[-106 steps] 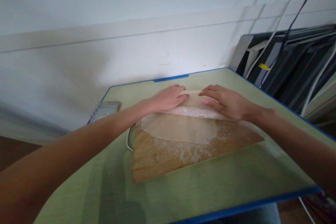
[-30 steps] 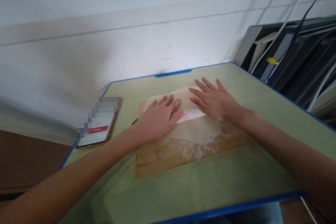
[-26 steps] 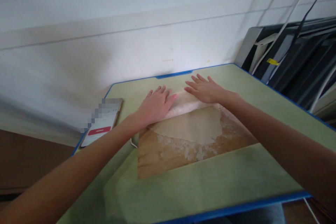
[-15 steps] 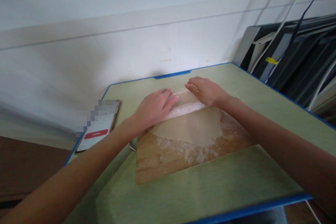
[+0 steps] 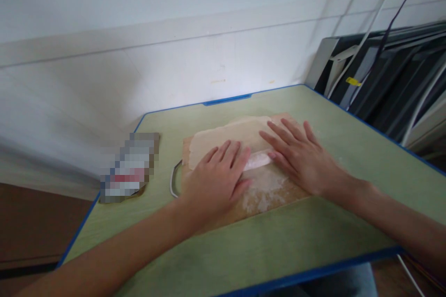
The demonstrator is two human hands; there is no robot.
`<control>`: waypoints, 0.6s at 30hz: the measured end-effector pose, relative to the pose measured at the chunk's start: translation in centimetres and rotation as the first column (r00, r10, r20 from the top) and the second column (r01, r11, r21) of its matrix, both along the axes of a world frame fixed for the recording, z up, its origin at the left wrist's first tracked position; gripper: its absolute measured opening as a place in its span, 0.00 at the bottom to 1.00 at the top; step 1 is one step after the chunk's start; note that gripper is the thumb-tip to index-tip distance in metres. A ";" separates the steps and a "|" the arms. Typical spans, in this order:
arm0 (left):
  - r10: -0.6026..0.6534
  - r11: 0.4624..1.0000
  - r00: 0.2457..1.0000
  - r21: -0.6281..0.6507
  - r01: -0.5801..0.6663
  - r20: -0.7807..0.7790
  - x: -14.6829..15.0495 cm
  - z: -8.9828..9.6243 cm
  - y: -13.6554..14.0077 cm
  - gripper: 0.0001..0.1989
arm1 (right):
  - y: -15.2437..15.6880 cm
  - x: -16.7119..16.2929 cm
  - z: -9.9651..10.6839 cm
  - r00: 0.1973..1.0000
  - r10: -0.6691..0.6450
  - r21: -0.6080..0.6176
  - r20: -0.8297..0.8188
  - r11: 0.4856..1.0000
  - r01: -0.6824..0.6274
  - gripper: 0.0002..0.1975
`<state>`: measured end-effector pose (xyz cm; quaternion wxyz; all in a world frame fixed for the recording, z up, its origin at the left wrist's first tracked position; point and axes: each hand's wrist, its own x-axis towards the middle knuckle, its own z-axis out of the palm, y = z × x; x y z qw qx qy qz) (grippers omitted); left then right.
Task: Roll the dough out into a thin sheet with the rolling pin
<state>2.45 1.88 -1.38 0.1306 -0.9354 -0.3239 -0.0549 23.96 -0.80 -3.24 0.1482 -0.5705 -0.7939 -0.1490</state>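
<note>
A sheet of pale dough (image 5: 223,137) lies on a wooden board (image 5: 240,216) dusted with flour on its near part. Across the dough rests a flour-coated rolling pin (image 5: 258,160), only its middle showing between the hands. My left hand (image 5: 218,178) lies palm down over its left part, fingers stretched forward. My right hand (image 5: 303,158) lies flat on its right end, fingers spread over the dough and the board's right side. Both palms hide the ends of the pin.
The board has a metal handle (image 5: 172,178) at its left. A partly blurred phone (image 5: 128,171) lies at the left of the green table (image 5: 278,236), which has a blue edge. A white wall (image 5: 156,79) stands behind. Dark flat panels (image 5: 390,69) and cables are at the right.
Both hands and the rolling pin have come back from the far part of the board towards me. More dough shows beyond the pin, and my fingers are stretched out further.
</note>
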 end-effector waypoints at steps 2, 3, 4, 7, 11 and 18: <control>0.077 0.996 0.997 0.039 -0.077 0.026 0.4 0.2 1.3 0.24 | 1.3 -0.9 0.5 0.994 -0.109 -0.027 -0.016 0.994 0.109 0.25; 0.110 0.993 0.993 0.049 -0.111 0.034 0.5 0.3 2.0 0.24 | 2.1 -1.3 0.8 0.988 -0.151 -0.049 -0.018 0.987 0.150 0.25; 0.139 0.989 0.990 0.053 -0.140 0.037 0.7 0.5 2.7 0.24 | 3.1 -1.7 1.1 0.982 -0.186 -0.075 -0.019 0.980 0.184 0.25; 0.206 0.978 0.978 0.037 -0.207 0.028 1.0 1.0 4.9 0.24 | 6.3 -2.2 1.9 0.970 -0.240 -0.149 -0.044 0.961 0.232 0.24; 0.313 0.950 0.947 -0.027 -0.312 0.073 1.4 1.4 8.0 0.27 | 10.3 -2.0 2.2 0.955 -0.279 -0.198 -0.105 0.947 0.255 0.22; 0.464 0.867 0.881 -0.251 -0.430 0.096 2.6 1.8 13.7 0.25 | 14.0 -1.9 2.8 0.932 -0.346 -0.187 -0.110 0.928 0.323 0.19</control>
